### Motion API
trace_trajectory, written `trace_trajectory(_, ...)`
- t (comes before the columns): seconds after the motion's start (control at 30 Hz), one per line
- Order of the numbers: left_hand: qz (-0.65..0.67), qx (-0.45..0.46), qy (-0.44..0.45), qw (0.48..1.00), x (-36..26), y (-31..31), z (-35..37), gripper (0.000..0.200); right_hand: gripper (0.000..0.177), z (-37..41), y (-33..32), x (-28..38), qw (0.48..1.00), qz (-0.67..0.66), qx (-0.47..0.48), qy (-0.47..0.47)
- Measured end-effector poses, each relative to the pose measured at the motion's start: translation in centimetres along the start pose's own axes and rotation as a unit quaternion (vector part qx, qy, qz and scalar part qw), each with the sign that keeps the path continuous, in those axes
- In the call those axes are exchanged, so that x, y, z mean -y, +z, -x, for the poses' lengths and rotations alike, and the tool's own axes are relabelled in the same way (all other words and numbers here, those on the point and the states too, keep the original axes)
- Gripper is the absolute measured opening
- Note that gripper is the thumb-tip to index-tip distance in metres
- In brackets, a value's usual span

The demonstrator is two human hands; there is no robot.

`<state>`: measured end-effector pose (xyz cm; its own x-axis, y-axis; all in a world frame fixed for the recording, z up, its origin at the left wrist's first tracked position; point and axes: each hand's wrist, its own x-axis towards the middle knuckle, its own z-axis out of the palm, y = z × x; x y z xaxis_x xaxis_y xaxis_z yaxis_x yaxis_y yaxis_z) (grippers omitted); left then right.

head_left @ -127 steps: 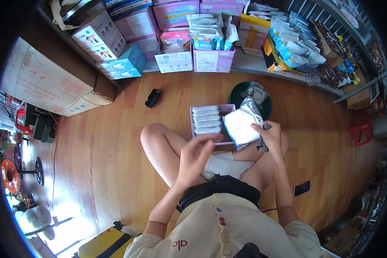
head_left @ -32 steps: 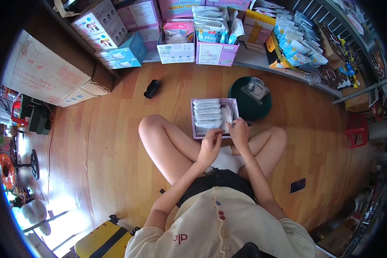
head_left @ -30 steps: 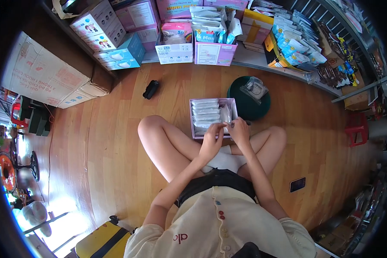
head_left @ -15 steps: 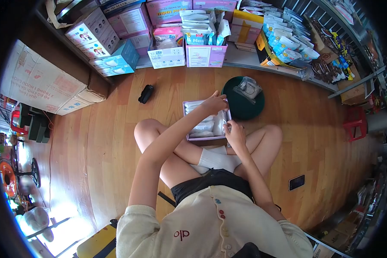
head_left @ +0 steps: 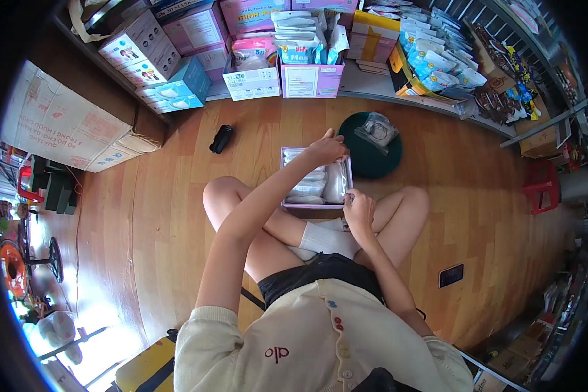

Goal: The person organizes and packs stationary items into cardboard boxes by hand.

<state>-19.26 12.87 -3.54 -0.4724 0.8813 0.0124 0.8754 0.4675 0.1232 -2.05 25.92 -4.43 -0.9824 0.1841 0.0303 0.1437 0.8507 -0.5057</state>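
Observation:
A shallow box [head_left: 315,206] with a pale purple rim sits on the floor in front of my crossed legs. White plastic-wrapped packs [head_left: 310,187] fill it in a row, with a clear-wrapped pack [head_left: 335,181] lengthwise along its right side. My left hand [head_left: 328,149] reaches over the box's far right corner, fingers curled together; what they grip is hidden. At the near right corner my right hand [head_left: 359,210] is closed, thumb and forefinger pinched by the rim; a small shiny bit shows there, too small to name.
Right of the box stands a round dark green stool [head_left: 370,163] with a clear bag [head_left: 377,130] on it. A black object [head_left: 221,139] and a phone [head_left: 451,276] lie on the wooden floor. Mask boxes [head_left: 311,81] line the shelf ahead; a large carton [head_left: 65,124] stands left.
The box has shifted slightly right and sits straighter. My left hand has moved slightly at the far corner, while my right hand has drawn a little towards me.

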Motion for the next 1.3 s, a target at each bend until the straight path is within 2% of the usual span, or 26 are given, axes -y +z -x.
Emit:
trace_trajectory(0.07,-0.002,0.006,-0.005,1.0,-0.3,0.2,0.1,0.01,0.014,-0.1,0.4,-0.5,0.996,-0.09,0.021,0.006)
trace_trajectory(0.1,-0.001,0.007,-0.004,1.0,-0.4,0.5,0.1,0.01,0.014,0.0,0.7,-0.6,0.996,-0.09,0.022,0.007)
trace_trajectory(0.17,-0.028,-0.056,0.003,0.998,-0.5,1.1,0.3,0.013,0.009,0.1,1.2,-0.7,0.989,-0.138,-0.05,-0.016)
trace_trajectory(0.2,-0.027,-0.054,0.003,0.998,-0.5,1.4,0.2,0.013,0.009,0.0,1.2,-0.8,0.989,-0.139,-0.049,-0.015)
trace_trajectory(0.3,-0.062,-0.055,0.023,0.996,-0.7,1.9,-0.3,0.016,0.009,-0.5,1.5,-1.1,0.995,-0.095,-0.035,-0.027)
trace_trajectory(0.37,-0.088,-0.013,0.03,0.996,-1.0,2.0,-0.8,0.016,0.015,-1.0,1.8,-1.5,0.996,0.031,0.049,-0.067)
trace_trajectory(0.47,-0.096,-0.007,0.025,0.995,-1.3,1.6,-0.6,0.017,0.022,-1.1,2.4,-1.0,0.993,0.061,0.076,-0.071)
trace_trajectory(0.6,-0.086,-0.047,-0.022,0.995,-1.0,2.0,0.0,0.017,0.024,-0.4,-0.7,2.7,0.982,0.119,0.142,-0.02)
trace_trajectory(0.67,-0.089,-0.082,0.023,0.992,-0.7,2.4,0.4,0.016,0.024,0.6,-1.2,2.6,0.99,0.128,0.048,-0.043)
trace_trajectory(0.7,-0.088,-0.081,0.023,0.993,-1.1,1.8,0.5,0.016,0.024,0.7,-0.9,2.1,0.99,0.128,0.049,-0.043)
trace_trajectory(0.77,-0.135,-0.074,0.009,0.988,-2.0,0.6,0.3,0.017,0.023,0.6,-0.1,0.5,0.987,0.092,-0.1,-0.082)
trace_trajectory(0.8,-0.135,-0.075,0.01,0.988,-2.2,0.6,0.2,0.017,0.023,0.6,0.0,0.0,0.987,0.092,-0.1,-0.081)
trace_trajectory(0.87,-0.143,-0.065,-0.006,0.988,-2.6,0.4,0.1,0.02,0.019,0.2,0.3,-1.0,0.996,0.008,-0.081,-0.025)
trace_trajectory(0.9,-0.143,-0.065,-0.006,0.988,-3.0,0.7,0.1,0.02,0.02,0.0,0.4,-1.3,0.995,-0.078,-0.063,0.004)
trace_trajectory(0.93,-0.029,-0.123,-0.073,0.989,-3.6,1.1,0.1,0.023,0.02,-0.2,0.5,-1.6,0.995,-0.078,-0.063,0.004)
trace_trajectory(0.97,0.086,-0.178,-0.138,0.971,-4.4,1.6,0.2,0.027,0.019,-0.3,0.7,-1.9,0.991,-0.109,-0.075,-0.005)
trace_trajectory(1.0,0.085,-0.178,-0.139,0.971,-5.7,1.6,0.5,0.027,0.018,-0.5,0.9,-2.0,0.986,-0.141,-0.088,-0.013)
trace_trajectory(1.03,0.254,-0.217,-0.212,0.919,-7.5,1.7,1.0,0.03,0.018,-0.6,1.1,-2.2,0.986,-0.142,-0.088,-0.012)
trace_trajectory(1.07,0.412,-0.249,-0.276,0.832,-9.2,1.9,1.5,0.035,0.017,-0.8,1.4,-2.4,0.985,-0.156,-0.072,-0.02)
trace_trajectory(1.1,0.412,-0.247,-0.276,0.833,-10.9,2.6,1.9,0.035,0.017,-0.8,1.6,-2.5,0.984,-0.168,-0.056,-0.027)
trace_trajectory(1.17,0.409,-0.352,-0.298,0.787,-13.7,4.7,2.6,0.044,0.017,-1.2,1.6,-2.5,0.981,-0.19,-0.038,-0.004)
trace_trajectory(1.2,0.411,-0.353,-0.301,0.785,-14.1,5.7,2.3,0.044,0.018,-1.2,1.4,-2.5,0.977,-0.211,-0.02,0.015)
trace_trajectory(1.27,0.46,-0.302,-0.394,0.736,-14.1,8.4,1.5,0.057,0.018,-1.4,0.5,-2.6,0.979,-0.204,0.008,0.018)
trace_trajectory(1.3,0.493,-0.273,-0.43,0.705,-13.3,9.8,0.9,0.07,0.018,-1.4,0.2,-2.7,0.979,-0.199,0.032,0.024)
